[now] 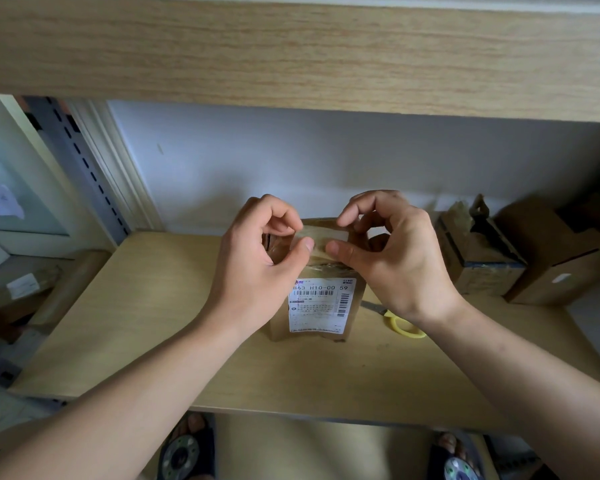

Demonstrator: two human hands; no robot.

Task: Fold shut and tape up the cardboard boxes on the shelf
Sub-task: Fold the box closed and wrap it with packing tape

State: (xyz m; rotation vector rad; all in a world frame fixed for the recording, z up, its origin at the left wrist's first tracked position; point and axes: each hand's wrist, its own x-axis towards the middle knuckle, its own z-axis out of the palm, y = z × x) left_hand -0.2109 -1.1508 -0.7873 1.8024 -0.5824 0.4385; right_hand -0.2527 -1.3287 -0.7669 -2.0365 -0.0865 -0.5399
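I count three boxes: one point(317, 306) central, two point(478, 258) point(555, 258) at right. My left hand point(260, 251) and right hand point(392, 251), fingers curled narrow, pinch a tape strip point(321, 239) above the central box. One pair of scissors point(397, 320) lies beside it.

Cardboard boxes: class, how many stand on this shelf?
3: one box mid-shelf under both hands, one at right, one far right, cut off by the frame. Others may be hidden.

Both hands, left hand point(257, 251) and right hand point(392, 251), pinch a tape strip point(321, 237) over the cardboard box point(321, 306).
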